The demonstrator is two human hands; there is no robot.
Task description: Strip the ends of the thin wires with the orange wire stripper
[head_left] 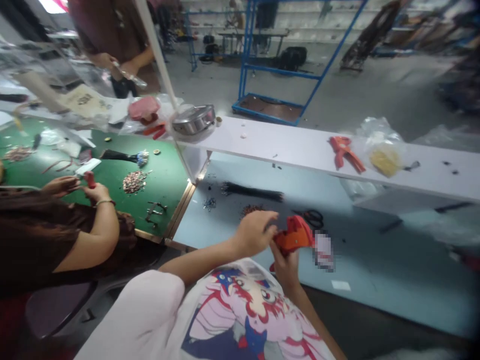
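We note a workshop: long white benches (322,155), a green-topped worktable (165,190) strewn with small parts (134,181), an orange plastic clamp (294,235), blue metal racks (277,70), a bare concrete floor (375,90).

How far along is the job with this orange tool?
Only roughly judged. Seemingly done: a small pile of brownish bits on the pale blue bench. In hand: the left hand and right hand hold an orange plastic clamp tool. Seemingly left: a bundle of black strands on the bench, though how much remains can't be told.
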